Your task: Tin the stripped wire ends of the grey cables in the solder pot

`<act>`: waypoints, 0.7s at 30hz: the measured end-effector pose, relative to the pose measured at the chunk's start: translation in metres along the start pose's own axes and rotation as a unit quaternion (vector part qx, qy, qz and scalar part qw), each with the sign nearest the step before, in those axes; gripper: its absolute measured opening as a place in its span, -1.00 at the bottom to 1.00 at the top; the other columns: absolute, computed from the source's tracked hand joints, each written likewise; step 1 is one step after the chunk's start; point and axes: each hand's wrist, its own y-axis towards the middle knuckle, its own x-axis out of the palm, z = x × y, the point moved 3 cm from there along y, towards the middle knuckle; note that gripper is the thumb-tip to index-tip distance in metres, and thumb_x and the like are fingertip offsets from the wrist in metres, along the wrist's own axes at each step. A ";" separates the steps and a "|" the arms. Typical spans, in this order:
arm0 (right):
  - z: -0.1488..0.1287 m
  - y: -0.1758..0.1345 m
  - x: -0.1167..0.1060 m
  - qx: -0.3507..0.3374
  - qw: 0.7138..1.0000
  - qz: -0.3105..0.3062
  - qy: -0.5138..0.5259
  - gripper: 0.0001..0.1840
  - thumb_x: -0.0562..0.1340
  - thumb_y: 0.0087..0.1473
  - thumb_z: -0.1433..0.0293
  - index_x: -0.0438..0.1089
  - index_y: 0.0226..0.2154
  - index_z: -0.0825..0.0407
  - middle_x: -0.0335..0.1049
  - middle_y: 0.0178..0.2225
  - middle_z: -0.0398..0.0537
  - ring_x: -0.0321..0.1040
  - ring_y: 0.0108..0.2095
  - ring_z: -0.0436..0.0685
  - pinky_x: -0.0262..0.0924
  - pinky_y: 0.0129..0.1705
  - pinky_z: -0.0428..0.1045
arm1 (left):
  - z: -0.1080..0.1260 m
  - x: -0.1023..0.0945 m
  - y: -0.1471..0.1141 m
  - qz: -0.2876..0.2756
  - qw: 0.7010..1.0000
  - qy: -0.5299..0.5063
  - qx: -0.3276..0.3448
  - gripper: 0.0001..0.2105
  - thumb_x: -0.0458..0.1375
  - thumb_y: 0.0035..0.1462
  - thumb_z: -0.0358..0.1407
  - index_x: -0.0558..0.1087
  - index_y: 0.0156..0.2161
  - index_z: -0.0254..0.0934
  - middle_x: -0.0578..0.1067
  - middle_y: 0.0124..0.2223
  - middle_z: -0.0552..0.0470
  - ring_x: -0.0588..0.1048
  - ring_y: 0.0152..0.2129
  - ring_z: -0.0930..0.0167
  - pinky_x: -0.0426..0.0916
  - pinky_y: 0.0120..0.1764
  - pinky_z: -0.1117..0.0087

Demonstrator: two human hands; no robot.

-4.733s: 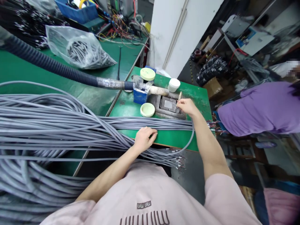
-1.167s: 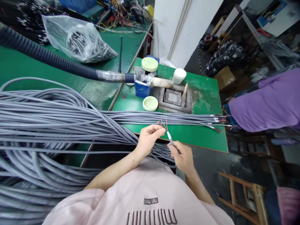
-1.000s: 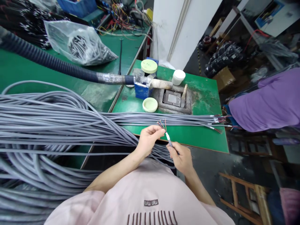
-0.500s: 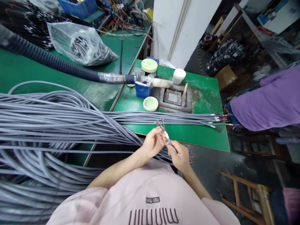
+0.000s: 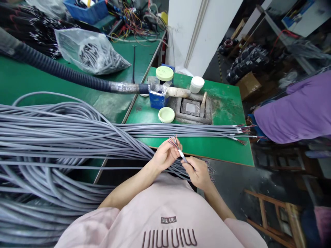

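Observation:
A grey multi-core cable has its end raised in front of my chest, with a white band below several thin coloured wires that fan out at the tip. My right hand is closed round the grey sheath, thumb along it. Higher up, my left hand has its fingers closed on the coloured wires by the white band. Just beyond both hands, a bundle of grey cables lies across the green bench, its stripped ends at the right edge.
Coiled grey cables cover the left side. A ribbed hose reaches over to a solder pot, beside a pale green lid and a white tub. A purple sleeve is at right, a wooden stool below.
Both hands have shifted slightly left and down with the cable end. The left fingers have moved up along the coloured wires, which are now bunched more to the left.

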 end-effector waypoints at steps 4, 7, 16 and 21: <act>-0.001 0.000 -0.001 -0.005 1.000 0.000 0.001 -0.79 0.07 0.20 0.37 0.40 -0.36 0.03 0.47 -0.47 -0.09 0.40 -0.45 0.01 0.20 -0.39 -0.10 | 0.001 -0.001 -0.001 -0.025 1.000 0.016 -0.005 -0.85 0.24 -0.03 -0.36 0.35 -0.50 -0.33 0.26 -0.62 0.15 0.26 -0.62 0.55 0.19 -0.52 0.53; -0.003 0.001 -0.002 -0.002 1.000 0.006 0.005 -0.79 0.07 0.20 0.39 0.40 -0.36 0.03 0.48 -0.47 -0.09 0.40 -0.45 0.01 0.20 -0.39 -0.10 | 0.002 -0.003 -0.002 -0.011 0.999 0.042 0.011 -0.80 0.31 -0.10 -0.34 0.34 -0.52 -0.33 0.29 -0.62 0.15 0.28 -0.62 0.55 0.21 -0.51 0.54; -0.001 0.001 -0.004 0.017 0.999 -0.022 -0.018 -0.76 0.07 0.20 0.35 0.42 -0.37 0.03 0.48 -0.48 -0.07 0.39 -0.47 0.03 0.20 -0.40 -0.09 | 0.013 -0.009 -0.001 0.042 0.983 0.161 0.078 -0.73 0.39 -0.25 -0.26 0.38 -0.51 -0.31 0.37 -0.60 0.13 0.31 -0.64 0.55 0.18 -0.55 0.53; -0.001 0.004 -0.007 -0.003 1.000 -0.023 -0.011 -0.77 0.09 0.20 0.37 0.42 -0.37 0.05 0.48 -0.47 -0.05 0.40 -0.47 0.03 0.20 -0.40 -0.09 | 0.015 -0.007 -0.001 0.041 0.985 0.159 0.061 -0.74 0.37 -0.23 -0.25 0.38 -0.55 -0.32 0.35 -0.61 0.12 0.30 -0.65 0.55 0.17 -0.55 0.52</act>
